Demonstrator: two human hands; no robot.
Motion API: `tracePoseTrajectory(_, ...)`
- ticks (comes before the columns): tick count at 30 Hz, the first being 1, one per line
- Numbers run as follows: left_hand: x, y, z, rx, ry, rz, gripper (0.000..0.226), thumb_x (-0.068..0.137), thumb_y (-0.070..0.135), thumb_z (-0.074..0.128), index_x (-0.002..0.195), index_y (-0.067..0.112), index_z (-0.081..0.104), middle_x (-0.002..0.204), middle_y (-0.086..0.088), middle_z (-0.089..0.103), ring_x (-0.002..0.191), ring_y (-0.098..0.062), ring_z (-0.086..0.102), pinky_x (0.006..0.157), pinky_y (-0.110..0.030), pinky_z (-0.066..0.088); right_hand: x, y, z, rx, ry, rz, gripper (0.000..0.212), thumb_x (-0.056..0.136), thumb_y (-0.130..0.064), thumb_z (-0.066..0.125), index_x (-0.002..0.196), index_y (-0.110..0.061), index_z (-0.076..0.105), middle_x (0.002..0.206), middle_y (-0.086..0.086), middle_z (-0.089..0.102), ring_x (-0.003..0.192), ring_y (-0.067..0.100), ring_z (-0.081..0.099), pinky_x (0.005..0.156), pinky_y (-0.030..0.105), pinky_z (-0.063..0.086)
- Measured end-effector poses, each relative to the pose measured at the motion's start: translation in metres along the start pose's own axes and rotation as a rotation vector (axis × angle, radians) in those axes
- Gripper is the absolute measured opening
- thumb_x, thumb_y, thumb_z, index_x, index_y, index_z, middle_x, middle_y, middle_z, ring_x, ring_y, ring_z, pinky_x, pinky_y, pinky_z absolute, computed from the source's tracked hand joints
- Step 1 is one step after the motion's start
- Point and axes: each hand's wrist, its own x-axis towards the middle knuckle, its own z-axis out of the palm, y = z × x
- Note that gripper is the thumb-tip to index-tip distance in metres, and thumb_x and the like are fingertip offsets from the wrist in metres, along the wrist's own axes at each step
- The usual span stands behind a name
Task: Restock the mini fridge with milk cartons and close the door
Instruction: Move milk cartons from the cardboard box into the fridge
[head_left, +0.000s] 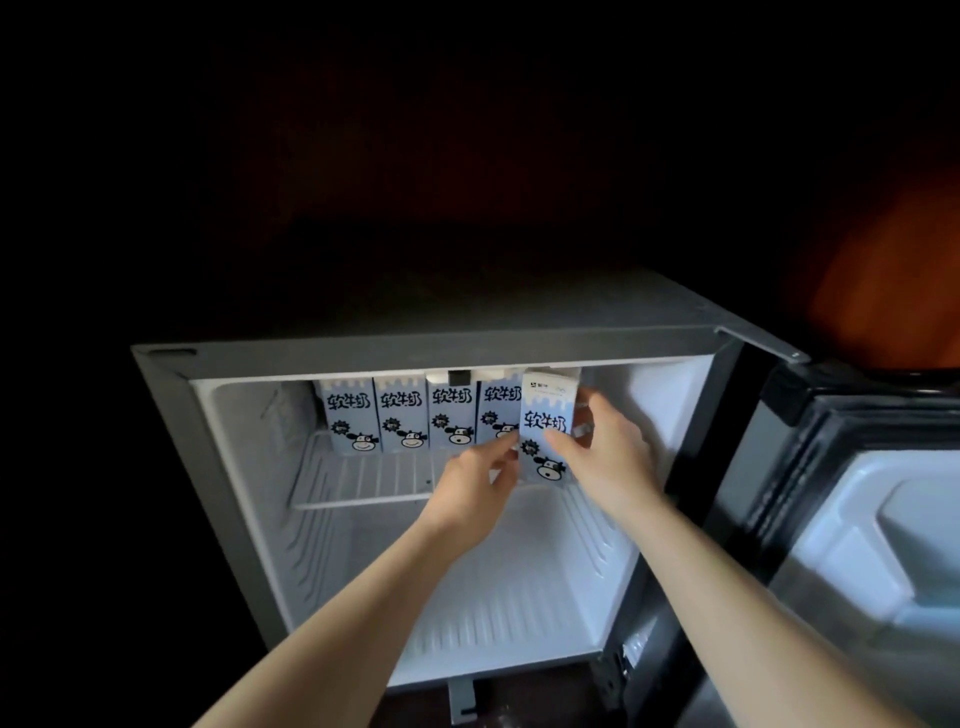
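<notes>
The mini fridge (363, 353) is a boxy grey metal cabinet with a smooth white moulded plastic lining, ribbed along the side walls and floor. Its door (883, 545) stands swung open to the right, showing a glossy white inner panel framed by a dark seal. A thin white wire shelf (363, 483) spans the upper part of the cavity. At its back a row of four cartons (402, 415) stands upright, side by side and touching, with the printed faces turned outward.

A fifth carton (548, 426), a slim rectangular paperboard box in pale blue and white with a cartoon cow, is held at the right end of that row, just in front of the fourth carton. Its long axis runs vertically with a slight tilt, top up, and the printed front faces the camera. The left hand (470, 483) pinches its lower left edge with curled fingers. The right hand (608, 452) grips its right side, thumb on the front face.
</notes>
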Motion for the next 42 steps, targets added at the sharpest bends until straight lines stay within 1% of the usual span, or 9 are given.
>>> tracePoseTrajectory(4,0.005,-0.004,0.007,0.044,0.030,0.038,0.025,0.095,0.011,0.049,0.119,0.013,0.057,0.108,-0.005,0.066,0.102,-0.015,0.061,0.086,-0.023,0.045,0.003,0.001,0.001,-0.131,-0.060,0.014,0.034,0.084,-0.029,0.066,0.116,-0.023,0.057,0.106,-0.003,0.069,0.096,0.021,0.064,0.077,0.028,0.048)
tracePoseTrajectory(8,0.010,-0.005,0.015,0.078,0.066,0.069,0.022,0.094,0.011,0.048,0.114,0.015,0.058,0.102,-0.007,0.066,0.096,-0.021,0.061,0.082,-0.030,0.047,0.001,0.004,0.005,-0.157,-0.025,0.041,0.029,0.086,-0.033,0.063,0.112,-0.021,0.060,0.103,0.003,0.070,0.095,0.028,0.064,0.076,0.033,0.052)
tracePoseTrajectory(14,0.017,-0.003,0.021,0.084,0.031,0.062,0.037,0.096,0.013,0.043,0.132,0.019,0.047,0.114,-0.007,0.062,0.105,-0.021,0.058,0.086,-0.031,0.047,-0.001,0.010,0.015,-0.047,0.041,0.080,0.023,0.087,-0.023,0.064,0.108,-0.015,0.064,0.103,0.003,0.070,0.094,0.022,0.064,0.069,0.020,0.038)
tracePoseTrajectory(18,0.019,-0.006,0.022,0.108,0.001,0.042,0.041,0.097,0.012,0.041,0.137,0.018,0.041,0.118,-0.010,0.060,0.109,-0.025,0.056,0.088,-0.033,0.046,0.004,0.013,0.023,-0.007,0.082,0.070,0.020,0.086,-0.021,0.067,0.104,-0.013,0.067,0.097,0.004,0.071,0.087,0.021,0.065,0.071,0.023,0.044)
tracePoseTrajectory(23,0.023,-0.008,0.021,0.113,0.065,0.066,0.036,0.094,0.011,0.045,0.130,0.014,0.050,0.125,-0.008,0.059,0.118,-0.024,0.053,0.097,-0.032,0.044,0.013,0.020,0.027,0.042,0.102,0.042,0.017,0.084,-0.021,0.068,0.098,-0.012,0.071,0.091,0.004,0.073,0.081,0.019,0.066,0.065,0.022,0.042)
tracePoseTrajectory(27,0.023,-0.015,0.020,0.211,0.087,0.085,0.039,0.094,0.013,0.048,0.133,0.011,0.049,0.131,-0.006,0.055,0.125,-0.022,0.046,0.106,-0.033,0.037,0.022,0.024,0.033,0.047,0.107,0.027,0.016,0.085,-0.024,0.068,0.095,-0.013,0.072,0.085,0.002,0.073,0.079,0.019,0.067,0.065,0.025,0.047)
tracePoseTrajectory(30,0.021,-0.016,0.021,0.336,0.103,0.094,0.041,0.095,0.018,0.045,0.136,0.017,0.046,0.137,0.000,0.049,0.130,-0.019,0.038,0.107,-0.031,0.029,0.027,0.025,0.039,-0.059,0.118,0.069,0.016,0.086,-0.029,0.065,0.092,-0.014,0.068,0.075,0.001,0.066,0.077,0.025,0.062,0.059,0.028,0.037)
tracePoseTrajectory(38,0.015,-0.011,0.018,0.509,0.009,0.067,0.043,0.097,0.029,0.040,0.140,0.023,0.038,0.144,0.003,0.040,0.135,-0.018,0.029,0.110,-0.035,0.024,0.031,0.022,0.046,-0.139,0.100,0.153,0.021,0.090,-0.035,0.059,0.101,-0.018,0.065,0.097,0.004,0.069,0.094,0.031,0.062,0.064,0.027,0.038)
tracePoseTrajectory(42,0.009,-0.003,0.003,0.494,-0.024,0.031,0.043,0.098,0.028,0.039,0.140,0.022,0.039,0.144,0.002,0.041,0.135,-0.019,0.030,0.110,-0.036,0.024,0.028,0.022,0.046,-0.144,0.078,0.177,0.018,0.090,-0.033,0.059,0.091,-0.016,0.060,0.097,0.008,0.065,0.092,0.031,0.061,0.064,0.027,0.035)
